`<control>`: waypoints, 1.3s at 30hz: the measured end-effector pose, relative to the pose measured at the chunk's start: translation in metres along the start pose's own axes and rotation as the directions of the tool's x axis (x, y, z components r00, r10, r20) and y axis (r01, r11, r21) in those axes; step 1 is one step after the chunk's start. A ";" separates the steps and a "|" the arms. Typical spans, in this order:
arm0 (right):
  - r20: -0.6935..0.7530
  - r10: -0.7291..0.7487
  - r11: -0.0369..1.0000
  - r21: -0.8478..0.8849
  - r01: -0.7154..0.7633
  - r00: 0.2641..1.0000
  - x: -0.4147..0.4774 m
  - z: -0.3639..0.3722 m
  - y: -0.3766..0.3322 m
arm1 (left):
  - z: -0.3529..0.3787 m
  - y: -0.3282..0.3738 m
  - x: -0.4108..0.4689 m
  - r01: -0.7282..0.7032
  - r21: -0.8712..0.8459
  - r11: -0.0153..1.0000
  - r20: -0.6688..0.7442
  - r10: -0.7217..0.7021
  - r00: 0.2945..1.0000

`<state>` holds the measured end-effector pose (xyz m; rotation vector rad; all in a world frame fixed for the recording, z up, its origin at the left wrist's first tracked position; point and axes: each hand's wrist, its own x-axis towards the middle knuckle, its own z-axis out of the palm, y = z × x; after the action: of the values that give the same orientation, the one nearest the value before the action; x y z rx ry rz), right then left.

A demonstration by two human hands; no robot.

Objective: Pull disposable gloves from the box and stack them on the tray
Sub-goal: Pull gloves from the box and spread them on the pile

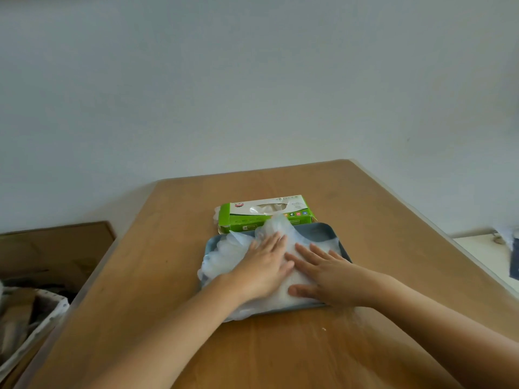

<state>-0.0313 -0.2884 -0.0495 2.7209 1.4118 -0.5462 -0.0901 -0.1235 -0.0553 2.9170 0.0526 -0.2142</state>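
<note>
Head view, left hand (265,268), right hand (328,279), fingers (309,252) flat on gloves (224,254), tray (323,228), box (238,220) behind, basket (42,318) aside

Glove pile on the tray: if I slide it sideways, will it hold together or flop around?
Probably floppy: the glove pile is thin crinkled film, sagging over the tray edge. Likely light and springy, since left hand and right hand press it flat. Sheets may slip apart.

Green box (265,217), clear whitish gloves (224,254), grey-blue tray (323,230), brown wooden table (168,276)
</note>
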 end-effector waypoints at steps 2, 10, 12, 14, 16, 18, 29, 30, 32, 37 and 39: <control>0.028 0.002 1.000 -0.028 -0.001 1.000 -0.007 -0.008 0.004 | 0.006 -0.015 -0.005 0.083 0.025 0.996 0.034 -0.084 0.996; -0.280 -0.043 0.999 -0.012 0.042 0.959 0.040 -0.091 0.012 | -0.040 -0.048 -0.012 0.082 -0.068 0.994 -0.220 -0.095 0.971; -0.423 -0.086 0.994 0.019 0.104 0.902 0.085 -0.099 0.015 | -0.051 -0.055 0.008 0.108 -0.187 0.976 -0.346 -0.168 0.923; -0.433 -0.102 0.992 0.023 0.124 0.895 0.124 -0.098 0.014 | -0.060 -0.063 0.031 0.140 -0.216 0.966 -0.369 -0.214 0.904; -0.370 -0.123 0.991 0.011 0.137 0.921 0.153 -0.090 0.012 | -0.065 -0.075 0.049 0.153 -0.253 0.955 -0.321 -0.232 0.918; -0.319 -0.145 0.986 0.037 0.165 0.937 0.168 -0.082 0.012 | -0.062 -0.091 0.064 0.190 -0.268 0.945 -0.222 -0.253 0.942; -0.535 -0.033 0.880 0.384 0.278 0.844 0.180 -0.065 0.036 | -0.031 -0.127 0.083 0.147 -0.330 0.932 -0.180 -0.215 0.960; -0.552 -0.007 0.852 0.433 0.294 0.834 0.179 -0.065 0.038 | -0.030 -0.128 0.084 0.138 -0.339 0.931 -0.195 -0.213 0.957; -0.565 0.031 0.814 0.493 0.308 0.825 0.178 -0.066 0.039 | -0.029 -0.128 0.085 0.127 -0.346 0.930 -0.221 -0.212 0.952; -0.507 0.166 0.550 0.760 0.347 0.846 0.173 -0.074 0.043 | -0.029 -0.129 0.085 0.121 -0.343 0.931 -0.216 -0.203 0.955; -0.506 0.214 0.365 0.835 0.412 0.836 0.167 -0.080 0.046 | -0.031 -0.129 0.084 0.138 -0.315 0.939 -0.210 -0.211 0.955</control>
<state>0.1172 -0.1697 -0.0340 4.0139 1.7809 -0.8333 -0.0088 0.0103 -0.0653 2.6190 0.3553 0.1153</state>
